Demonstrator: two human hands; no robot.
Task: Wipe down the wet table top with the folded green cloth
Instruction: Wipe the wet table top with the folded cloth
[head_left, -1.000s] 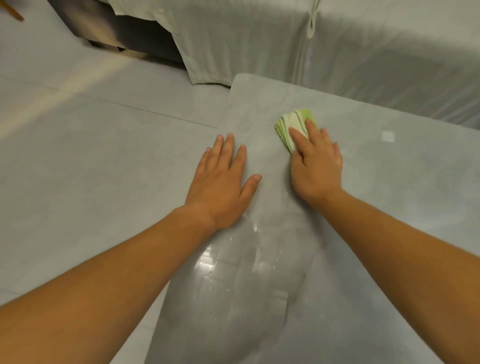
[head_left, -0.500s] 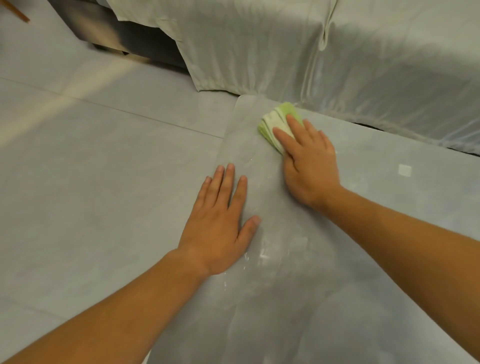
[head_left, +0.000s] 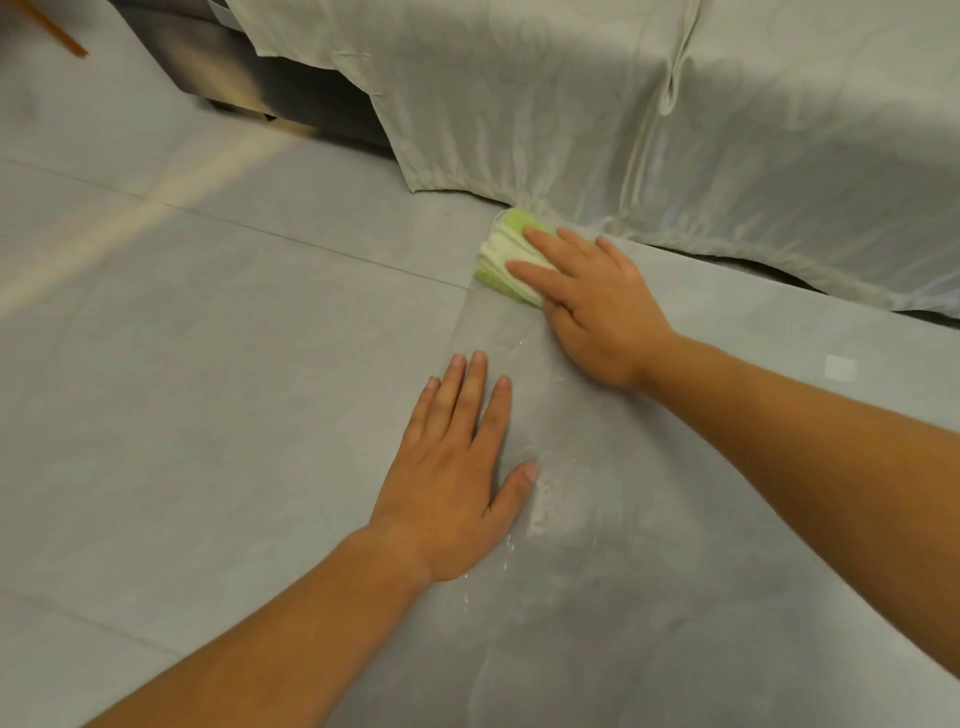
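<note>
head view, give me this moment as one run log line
step: wipe | right hand: flat on cloth, table far corner | left hand: flat on table edge | streaks: by left thumb

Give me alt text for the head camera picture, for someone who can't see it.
A right hand presses a folded green cloth flat at the far corner of a grey table top, beside a pale draped sheet. The left hand lies flat near the table's left edge, with wet streaks beside its thumb.

Soft green cloth (head_left: 503, 260) on smooth, stone-look grey table top (head_left: 675, 571), streaked wet.
</note>
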